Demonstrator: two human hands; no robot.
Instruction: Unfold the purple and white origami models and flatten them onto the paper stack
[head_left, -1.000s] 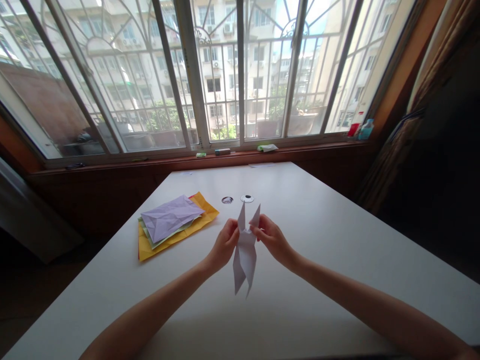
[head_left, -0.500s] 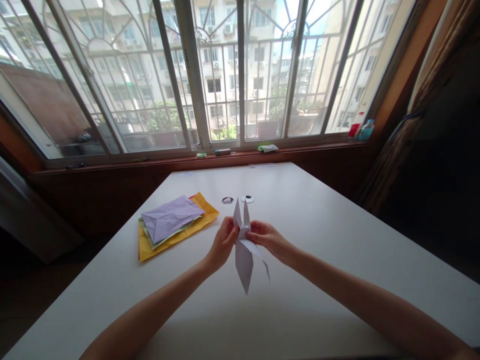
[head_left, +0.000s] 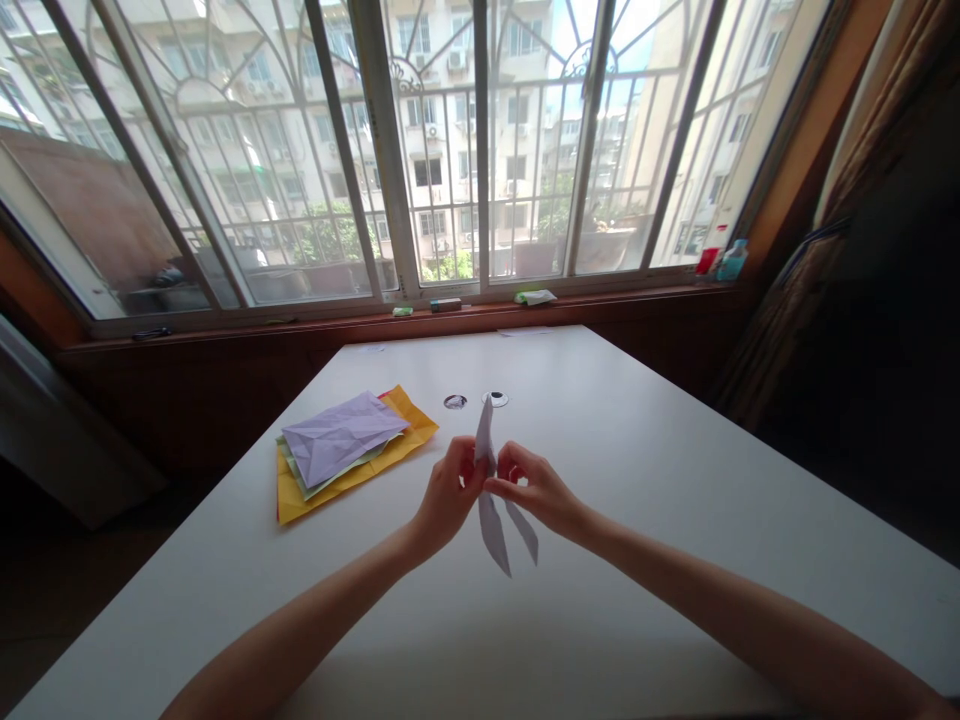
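A folded sheet of pale paper [head_left: 486, 428] is held up over the white table, with one pointed end upward and two long flaps hanging below. My left hand [head_left: 450, 490] pinches its middle from the left, thumb and fingers closed on the fold. From the right, my right hand [head_left: 536, 485] grips the same middle part between thumb and curled fingers. The fingers partly hide the folds at the centre.
On the left of the white table [head_left: 660, 540] lies a stack: a lilac folded paper [head_left: 337, 435] on top, with green and yellow paper [head_left: 300, 508] beneath. Two round holes [head_left: 455, 401] sit behind my hands. A window sill with small items [head_left: 446, 304] runs along the back.
The paper has been turned so it shows narrower, its two upper points now appearing as one. My right fingers have curled in more at its middle; the stack is unmoved.
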